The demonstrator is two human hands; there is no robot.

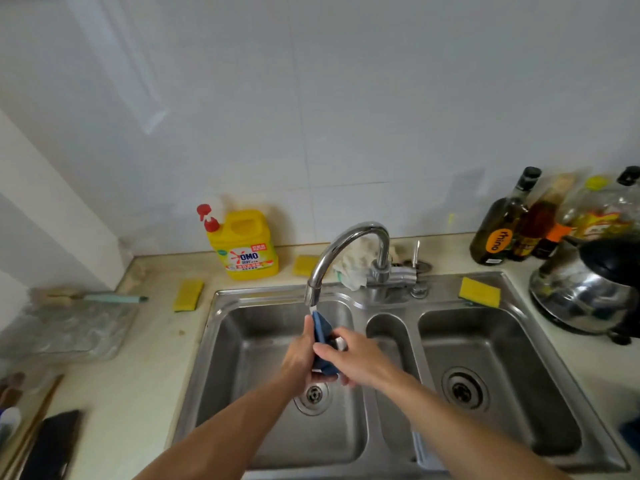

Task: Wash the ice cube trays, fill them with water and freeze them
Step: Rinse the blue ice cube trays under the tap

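Ice cube tray (321, 336) location: on my feed I am seeing the blue tray standing on edge, nearly upright, over the left basin of the sink (277, 293). The drain (313, 394) is showing just below the hands. The tray's top corner is sitting right under the spout of the faucet (346, 244), and a thin stream of water is running onto it.

Hand status: both hands are working close together on the ice cube tray. The left hand (298, 355) is gripping the tray's left side, with its fingers curling up along the edge. The right hand (356, 358) is clasping the right side, with the thumb lying across the near face. I am unable to tell how the far fingers are lying, since the tray is hiding them.

Surroundings: a yellow detergent jug (247, 247) with a red pump is standing on the counter (145, 358) behind the left basin.
- The first sponge (188, 294) is lying left of the sink.
- The second sponge (304, 265) is lying just right of the jug.
- The third sponge (479, 292) is resting on the sink rim behind the right basin.

A crumpled cloth (355, 268) is lying behind the faucet. A steel kettle (585, 289) is sitting beside the sink's right edge, with dark bottles (502, 230) standing behind it at the wall.
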